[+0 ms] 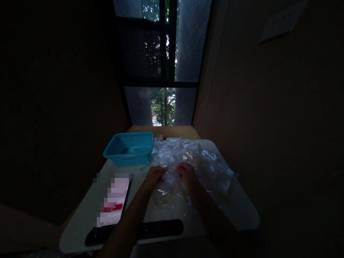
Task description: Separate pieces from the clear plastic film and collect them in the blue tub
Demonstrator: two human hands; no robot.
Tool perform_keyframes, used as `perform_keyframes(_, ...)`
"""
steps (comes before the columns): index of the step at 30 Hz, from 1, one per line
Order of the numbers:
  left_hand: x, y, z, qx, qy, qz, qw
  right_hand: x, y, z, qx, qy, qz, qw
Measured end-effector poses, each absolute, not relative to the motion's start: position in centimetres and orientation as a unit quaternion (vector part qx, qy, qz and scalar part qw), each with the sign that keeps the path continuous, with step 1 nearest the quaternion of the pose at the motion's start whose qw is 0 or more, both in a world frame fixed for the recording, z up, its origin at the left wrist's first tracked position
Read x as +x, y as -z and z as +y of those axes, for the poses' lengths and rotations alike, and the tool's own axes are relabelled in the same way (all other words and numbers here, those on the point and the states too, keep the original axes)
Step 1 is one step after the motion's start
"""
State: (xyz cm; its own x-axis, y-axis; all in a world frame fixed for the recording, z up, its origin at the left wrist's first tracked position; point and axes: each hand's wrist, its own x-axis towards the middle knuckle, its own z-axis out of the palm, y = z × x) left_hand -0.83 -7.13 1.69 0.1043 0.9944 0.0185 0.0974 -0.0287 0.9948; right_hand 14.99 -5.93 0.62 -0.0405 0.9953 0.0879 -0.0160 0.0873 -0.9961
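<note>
Left hand [156, 174] and right hand [186, 172] pinch clear plastic [172, 179] beside a blue basin [133, 160], its contents too dim to tell.

You've got thin, clear, crinkled plastic film [206, 165] in a loose, shapeless heap, shiny along the folds. It's spread over the middle and right of the white, round-cornered tabletop [236, 213], with ragged edges splaying out. The near part is bunched up and pinched at two spots, in your left hand [155, 174] and right hand [188, 173], with film hanging between and below (one sheet or several bags, too dark and tangled to tell).
</note>
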Motion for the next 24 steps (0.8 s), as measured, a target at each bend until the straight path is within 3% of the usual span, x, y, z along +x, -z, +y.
perform_keyframes(9,-1.00,-1.60,-7.04,0.558,-0.465,0.502,0.469,14.51,-1.42,-6.58,-0.425,-0.570,-0.475,0.519)
perform_keyframes(15,-0.99,-1.68,-7.06,0.563,-0.469,0.501,0.461,14.94,-1.17,-6.31,-0.439,-0.527,-0.546,0.481)
perform_keyframes(24,-1.13,-0.98,-6.59,0.484,-0.517,0.457,0.538,15.13,-0.58,-6.10,-0.438,-0.510,-0.542,0.504)
